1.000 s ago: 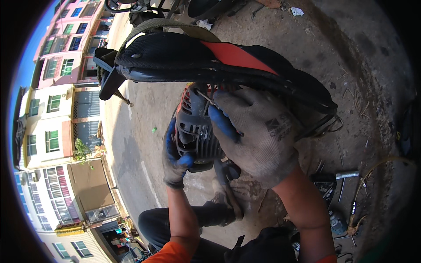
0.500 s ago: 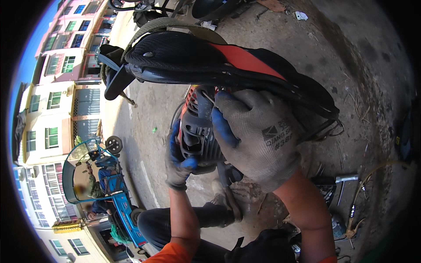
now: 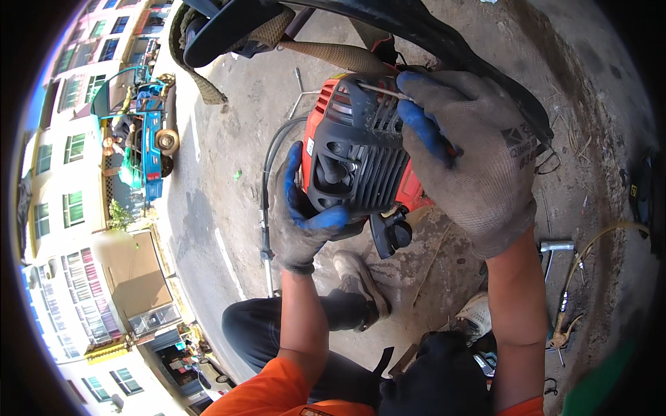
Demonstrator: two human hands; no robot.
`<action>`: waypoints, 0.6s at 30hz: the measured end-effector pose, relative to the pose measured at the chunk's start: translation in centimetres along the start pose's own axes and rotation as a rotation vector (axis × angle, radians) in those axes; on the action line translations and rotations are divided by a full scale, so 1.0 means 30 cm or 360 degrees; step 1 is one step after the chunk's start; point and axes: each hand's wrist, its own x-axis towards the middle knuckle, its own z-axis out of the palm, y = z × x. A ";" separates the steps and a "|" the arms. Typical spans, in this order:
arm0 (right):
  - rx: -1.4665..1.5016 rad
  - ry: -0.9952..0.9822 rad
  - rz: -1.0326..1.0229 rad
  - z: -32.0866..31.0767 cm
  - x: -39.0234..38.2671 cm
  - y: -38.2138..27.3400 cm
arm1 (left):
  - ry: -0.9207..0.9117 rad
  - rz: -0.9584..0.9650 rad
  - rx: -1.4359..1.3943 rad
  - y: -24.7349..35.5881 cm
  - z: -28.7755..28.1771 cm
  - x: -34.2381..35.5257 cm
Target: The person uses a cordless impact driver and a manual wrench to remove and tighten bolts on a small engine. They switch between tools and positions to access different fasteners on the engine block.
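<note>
A small red and black engine [image 3: 374, 159] with a finned cover sits in front of me. My left hand [image 3: 288, 225], in a grey glove with blue fingertips, is closed around its left side, thumb on the near edge of the cover. Above the engine's right part, my right hand [image 3: 479, 152], gloved alike, pinches a thin metal rod [image 3: 378, 89]. The rod's far end lies at the top of the cover; its other end is hidden in the fingers. A black padded backpack frame [image 3: 444, 31] with a woven strap [image 3: 333, 55] rises just beyond the engine.
A black cable [image 3: 265, 187] runs down left of the engine. On the ground at the right lie a metal socket wrench [image 3: 557, 246] and a yellowish hose [image 3: 579, 260]. A blue three-wheeled vehicle [image 3: 152, 135] stands on the street to the left, with people aboard.
The backpack frame has shifted up and away, so more of the engine shows. Both hands remain on the same work, now slightly farther right. The vehicle appears higher in the view.
</note>
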 end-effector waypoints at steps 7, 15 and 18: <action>-0.0014 0.0071 0.0243 -0.031 -0.054 -0.018 | -0.0054 0.0295 0.0250 -0.028 0.007 -0.039; 0.0441 0.0096 0.0967 -0.059 -0.126 0.002 | -0.0285 -0.0235 -0.0688 0.071 -0.010 -0.249; 0.0466 0.0093 0.0982 -0.070 -0.145 0.008 | -0.0571 -0.0371 -0.1078 0.047 0.015 -0.294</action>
